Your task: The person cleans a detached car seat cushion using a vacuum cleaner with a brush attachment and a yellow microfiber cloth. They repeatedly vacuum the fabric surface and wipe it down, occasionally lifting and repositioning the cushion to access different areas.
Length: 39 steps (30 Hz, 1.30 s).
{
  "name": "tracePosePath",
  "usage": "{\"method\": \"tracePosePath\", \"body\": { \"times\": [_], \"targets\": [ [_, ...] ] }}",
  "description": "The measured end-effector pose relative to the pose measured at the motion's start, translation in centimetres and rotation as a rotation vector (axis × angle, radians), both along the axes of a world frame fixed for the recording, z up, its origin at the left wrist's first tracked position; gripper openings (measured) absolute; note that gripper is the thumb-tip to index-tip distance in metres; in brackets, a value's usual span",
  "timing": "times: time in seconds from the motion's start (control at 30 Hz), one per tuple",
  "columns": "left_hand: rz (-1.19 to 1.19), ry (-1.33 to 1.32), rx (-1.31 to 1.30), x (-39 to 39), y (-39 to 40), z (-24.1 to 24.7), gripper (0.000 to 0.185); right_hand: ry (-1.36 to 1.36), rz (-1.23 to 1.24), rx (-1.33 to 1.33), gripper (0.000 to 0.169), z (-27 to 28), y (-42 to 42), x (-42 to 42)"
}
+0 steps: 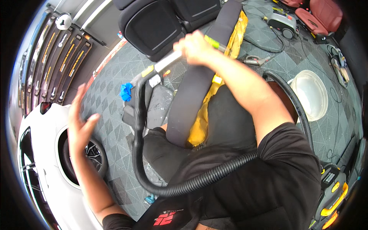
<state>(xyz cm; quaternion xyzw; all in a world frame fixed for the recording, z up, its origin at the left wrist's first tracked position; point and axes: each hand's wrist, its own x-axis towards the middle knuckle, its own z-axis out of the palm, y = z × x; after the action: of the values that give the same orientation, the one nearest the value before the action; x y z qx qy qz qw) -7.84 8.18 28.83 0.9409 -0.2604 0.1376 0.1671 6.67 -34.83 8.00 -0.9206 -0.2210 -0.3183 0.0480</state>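
Note:
My right hand (pixel 195 47) is closed around the metal tube (pixel 169 61) of an extraction wand, whose far end with a green part (pixel 212 41) lies over a long dark padded seat section (pixel 188 97). A black corrugated hose (pixel 201 179) runs from the wand's handle end down across my lap. Yellow fabric (pixel 199 126) lies along the seat section's right side. My left hand (pixel 79 123) is raised at the left, fingers apart, holding nothing, in front of the white car.
A white car (pixel 49 143) stands close on the left. Black seatbacks (pixel 155 26) are ahead. To the right are a white bucket (pixel 312 95), a grey wheeled machine (pixel 283 23), a red seat (pixel 322 17) and a yellow-and-black machine (pixel 330 195). A blue cloth (pixel 126 92) lies beside grey pads.

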Motion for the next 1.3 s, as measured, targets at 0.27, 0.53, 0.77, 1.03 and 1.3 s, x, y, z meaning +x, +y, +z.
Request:
{"method": "tracePosePath", "body": {
  "times": [0.27, 0.53, 0.77, 1.03, 1.3],
  "targets": [
    [-0.229, 1.065, -0.472, 6.8, -5.5, -16.2, 0.098, -0.311, 0.284, 0.212, 0.006, -4.6, 4.6, -3.6],
    [0.085, 0.888, -0.476, 1.9, -16.7, -21.0, 0.083, -0.330, 0.316, 0.363, 0.011, -7.6, -2.6, -1.6],
    [0.111, 0.688, -0.343, 4.8, -19.2, -22.5, 0.079, -0.315, 0.320, 0.422, 0.011, -7.7, -5.0, 2.0],
    [0.198, 0.669, -0.270, 9.4, -25.1, -17.8, 0.075, -0.306, 0.168, 0.363, 0.016, -6.4, -8.0, 6.5],
    [0.097, 0.693, -0.313, 16.6, -30.5, -16.7, 0.063, -0.283, -0.050, 0.326, 0.016, -6.9, -13.0, 13.1]
  ]
}}
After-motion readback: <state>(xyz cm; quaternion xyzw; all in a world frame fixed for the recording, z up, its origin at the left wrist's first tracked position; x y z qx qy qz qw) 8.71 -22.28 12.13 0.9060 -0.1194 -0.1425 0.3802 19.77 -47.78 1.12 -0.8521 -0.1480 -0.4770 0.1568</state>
